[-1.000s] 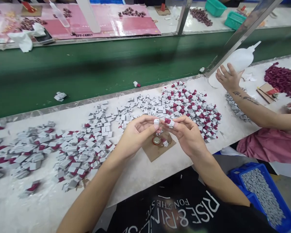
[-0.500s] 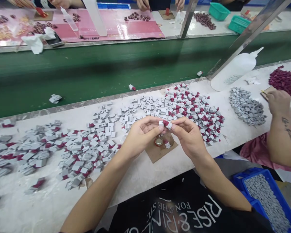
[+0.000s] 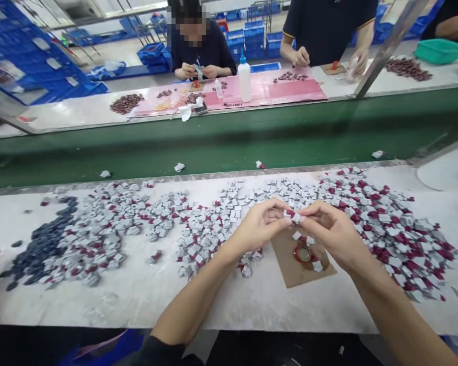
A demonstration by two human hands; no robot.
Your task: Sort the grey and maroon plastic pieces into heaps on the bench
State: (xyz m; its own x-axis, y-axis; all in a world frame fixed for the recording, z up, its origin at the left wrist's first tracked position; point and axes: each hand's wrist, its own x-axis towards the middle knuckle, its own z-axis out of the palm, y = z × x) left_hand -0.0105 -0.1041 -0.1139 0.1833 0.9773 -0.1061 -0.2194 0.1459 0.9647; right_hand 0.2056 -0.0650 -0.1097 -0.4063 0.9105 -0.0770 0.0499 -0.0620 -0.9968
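Between the fingertips of both hands is a small grey-and-maroon plastic piece (image 3: 293, 216). My left hand (image 3: 265, 221) pinches its left end, and my right hand (image 3: 326, 226) pinches its right end. Just below them, a brown board (image 3: 293, 272) lies on the table. On it sits a small round red-rimmed dish (image 3: 303, 252), with a few loose pale pieces around it. A heap of grey and maroon pieces (image 3: 400, 229) spreads right of my right hand, and another heap of such pieces (image 3: 204, 239) lies left of my left hand.
Dark blue-grey pieces (image 3: 48, 244) are piled at the far left. A green belt (image 3: 213, 142) runs behind the table with a few pieces on it. Two co-workers sit across it, near a white bottle (image 3: 244, 79). A metal post (image 3: 389, 48) rises at right.
The view has swung left and up, bringing the co-workers opposite and the dark pile into sight. Both hands keep their pinch on the grey-and-maroon piece.
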